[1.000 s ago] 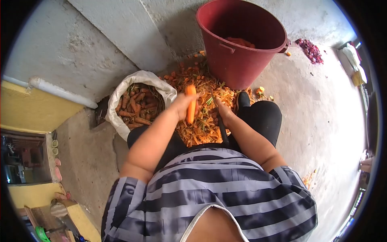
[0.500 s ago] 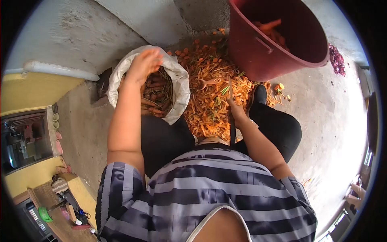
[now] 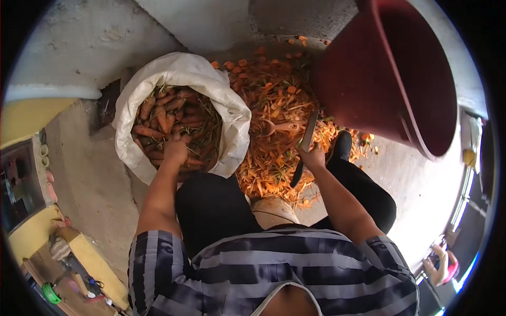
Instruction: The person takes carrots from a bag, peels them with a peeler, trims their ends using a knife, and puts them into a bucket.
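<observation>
You were working over a bare concrete floor (image 3: 87, 168), grey and stained, washed out by glare on your right. Rough grey wall (image 3: 110, 31) ahead, yellow section (image 3: 34, 116) at far left. The white sack (image 3: 126, 121) stood open on the floor by your left knee, rim rolled out, unpeeled carrots (image 3: 166, 118) and dry stems inside. Orange peelings (image 3: 263, 163) spread over the floor right of the sack, round slices (image 3: 291, 89) at the far side; a peeler-like tool (image 3: 282, 127) lay on top. The dark red bucket (image 3: 358, 84) stood tilted in view beyond your right foot. Your left hand (image 3: 176, 150) was down in the sack on the carrots; fingers partly hidden, couldn't tell if it had gripped one. Your right hand (image 3: 314, 156) was closed around the knife (image 3: 309, 131) above the peelings, blade pointing away from you, dark handle end sticking out toward you. Bucket: cut off at the top edge, inside too dark to read, contents not visible. Sack: depth hidden by the rim and top carrots. Pale item (image 3: 274, 210) between your legs: half covered, couldn't identify. Clutter (image 3: 63, 268) at lower left and the pink-red shape (image 3: 443, 266) at lower right: too small and warped to tell.
</observation>
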The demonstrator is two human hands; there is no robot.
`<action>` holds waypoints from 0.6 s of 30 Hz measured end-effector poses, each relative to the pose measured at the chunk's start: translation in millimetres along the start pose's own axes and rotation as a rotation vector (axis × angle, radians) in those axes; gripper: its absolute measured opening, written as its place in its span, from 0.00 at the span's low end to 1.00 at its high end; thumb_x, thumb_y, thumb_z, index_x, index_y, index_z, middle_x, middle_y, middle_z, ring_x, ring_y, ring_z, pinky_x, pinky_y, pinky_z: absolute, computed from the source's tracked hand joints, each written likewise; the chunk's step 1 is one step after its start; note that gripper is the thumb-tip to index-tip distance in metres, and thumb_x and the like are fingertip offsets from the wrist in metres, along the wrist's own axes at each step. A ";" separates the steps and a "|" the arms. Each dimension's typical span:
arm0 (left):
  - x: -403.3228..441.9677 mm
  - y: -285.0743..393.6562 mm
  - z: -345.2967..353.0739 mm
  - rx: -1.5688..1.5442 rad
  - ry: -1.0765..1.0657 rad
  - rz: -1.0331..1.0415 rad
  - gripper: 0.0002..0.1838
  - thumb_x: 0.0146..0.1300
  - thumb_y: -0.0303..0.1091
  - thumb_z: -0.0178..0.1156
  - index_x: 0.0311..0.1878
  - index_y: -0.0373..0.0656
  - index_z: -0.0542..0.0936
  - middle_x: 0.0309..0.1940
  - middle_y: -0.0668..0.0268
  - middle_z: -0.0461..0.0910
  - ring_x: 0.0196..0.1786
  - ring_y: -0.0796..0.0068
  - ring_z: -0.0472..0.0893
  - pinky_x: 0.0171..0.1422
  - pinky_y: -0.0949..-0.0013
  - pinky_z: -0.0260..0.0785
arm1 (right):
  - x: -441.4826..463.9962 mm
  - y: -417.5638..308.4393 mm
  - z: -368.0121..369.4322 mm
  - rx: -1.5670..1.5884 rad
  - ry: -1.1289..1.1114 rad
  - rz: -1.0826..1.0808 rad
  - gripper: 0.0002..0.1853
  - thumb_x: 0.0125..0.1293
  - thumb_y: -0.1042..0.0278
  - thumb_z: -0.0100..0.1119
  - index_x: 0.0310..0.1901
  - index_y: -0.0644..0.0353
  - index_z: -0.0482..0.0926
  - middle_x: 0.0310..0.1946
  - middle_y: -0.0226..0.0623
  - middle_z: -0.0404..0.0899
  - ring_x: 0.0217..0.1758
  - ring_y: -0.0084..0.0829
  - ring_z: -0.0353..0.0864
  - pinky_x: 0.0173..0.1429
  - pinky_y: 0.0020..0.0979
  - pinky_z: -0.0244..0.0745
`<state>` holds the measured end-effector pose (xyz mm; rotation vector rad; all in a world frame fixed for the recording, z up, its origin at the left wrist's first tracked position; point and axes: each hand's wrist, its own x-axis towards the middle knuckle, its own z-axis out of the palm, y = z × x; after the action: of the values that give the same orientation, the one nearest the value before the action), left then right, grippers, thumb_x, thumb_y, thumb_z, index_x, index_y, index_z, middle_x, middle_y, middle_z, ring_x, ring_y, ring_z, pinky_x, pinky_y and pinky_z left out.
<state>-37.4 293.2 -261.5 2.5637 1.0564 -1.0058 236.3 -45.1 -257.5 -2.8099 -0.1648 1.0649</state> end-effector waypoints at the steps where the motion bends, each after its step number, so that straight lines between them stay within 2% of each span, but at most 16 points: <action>1: 2.3 -6.5 9.0 0.070 0.030 0.064 0.25 0.55 0.33 0.53 0.58 0.42 0.65 0.63 0.56 0.55 0.65 0.57 0.57 0.63 0.57 0.56 | 4.8 -8.2 -4.2 -0.119 0.001 -0.097 0.45 0.49 0.45 0.62 0.63 0.62 0.53 0.60 0.52 0.52 0.63 0.45 0.56 0.61 0.39 0.61; 2: 4.7 -12.0 17.7 0.142 0.061 0.131 0.25 0.57 0.32 0.51 0.60 0.42 0.64 0.65 0.57 0.51 0.67 0.57 0.54 0.64 0.55 0.55 | 6.0 -18.4 -4.1 -0.188 0.113 -0.204 0.38 0.53 0.52 0.59 0.63 0.56 0.55 0.59 0.45 0.57 0.63 0.44 0.56 0.63 0.38 0.59; 5: 13.9 -23.1 47.3 0.246 0.145 0.187 0.25 0.57 0.33 0.49 0.60 0.43 0.65 0.65 0.59 0.51 0.65 0.54 0.56 0.63 0.52 0.55 | 25.7 -43.2 0.3 -0.330 0.132 -0.649 0.31 0.58 0.68 0.50 0.64 0.50 0.55 0.62 0.35 0.55 0.64 0.41 0.56 0.64 0.37 0.58; 8: 20.2 -15.7 42.2 0.313 0.016 0.137 0.25 0.56 0.33 0.51 0.59 0.43 0.65 0.63 0.59 0.54 0.60 0.53 0.62 0.62 0.54 0.56 | 48.0 -51.7 22.8 -0.545 0.058 -0.662 0.30 0.56 0.63 0.55 0.61 0.50 0.57 0.58 0.43 0.59 0.63 0.43 0.58 0.61 0.42 0.62; 9: 22.2 -14.7 42.3 0.321 0.013 0.139 0.24 0.56 0.33 0.50 0.59 0.43 0.66 0.62 0.59 0.55 0.58 0.54 0.63 0.61 0.54 0.57 | 47.5 -58.9 22.5 -0.595 0.049 -0.594 0.29 0.56 0.62 0.56 0.59 0.51 0.60 0.54 0.43 0.64 0.59 0.42 0.64 0.57 0.41 0.66; 11: 22.9 -17.1 41.5 0.344 0.007 0.140 0.23 0.57 0.34 0.50 0.58 0.44 0.67 0.61 0.59 0.56 0.56 0.56 0.65 0.59 0.55 0.59 | 58.5 -66.2 23.8 -0.610 -0.109 -0.470 0.27 0.56 0.63 0.56 0.58 0.52 0.61 0.50 0.42 0.67 0.54 0.42 0.69 0.53 0.41 0.69; 12: 20.2 -18.3 40.8 0.407 0.002 0.143 0.20 0.58 0.34 0.49 0.55 0.44 0.69 0.60 0.60 0.57 0.55 0.56 0.66 0.57 0.56 0.60 | 60.5 -67.5 24.1 -0.615 -0.192 -0.406 0.27 0.56 0.63 0.56 0.58 0.52 0.62 0.49 0.42 0.69 0.52 0.41 0.72 0.51 0.41 0.71; 13: 17.3 -18.3 39.3 0.470 -0.001 0.147 0.17 0.59 0.34 0.48 0.51 0.44 0.72 0.59 0.60 0.58 0.54 0.57 0.67 0.56 0.57 0.61 | 60.4 -67.0 24.3 -0.598 -0.157 -0.426 0.23 0.55 0.63 0.57 0.53 0.56 0.67 0.46 0.43 0.71 0.45 0.41 0.76 0.46 0.39 0.74; 14: 14.9 -18.8 36.5 0.534 -0.001 0.153 0.14 0.60 0.34 0.47 0.48 0.44 0.75 0.58 0.61 0.59 0.53 0.57 0.68 0.54 0.58 0.62 | 57.9 -64.4 23.6 -0.520 -0.133 -0.453 0.21 0.55 0.62 0.57 0.50 0.57 0.69 0.45 0.43 0.72 0.45 0.40 0.76 0.46 0.38 0.74; 16: 8.5 -19.1 27.6 0.365 0.077 0.080 0.15 0.60 0.34 0.48 0.49 0.44 0.73 0.58 0.60 0.59 0.51 0.56 0.70 0.53 0.58 0.63 | 40.1 -63.3 9.7 -0.361 -0.075 -0.502 0.18 0.54 0.62 0.58 0.45 0.58 0.73 0.43 0.44 0.73 0.45 0.40 0.76 0.45 0.37 0.73; 18: 1.5 -17.7 16.5 0.126 0.184 -0.004 0.16 0.59 0.33 0.52 0.51 0.43 0.71 0.58 0.57 0.59 0.50 0.55 0.71 0.53 0.59 0.64 | 34.4 -49.2 8.8 -0.202 0.006 -0.542 0.15 0.52 0.62 0.60 0.41 0.60 0.76 0.38 0.44 0.76 0.40 0.37 0.78 0.42 0.35 0.74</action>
<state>-57.3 300.2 -273.5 2.8018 1.0743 -0.8772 253.3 9.2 -278.4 -2.6743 -1.0149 0.9438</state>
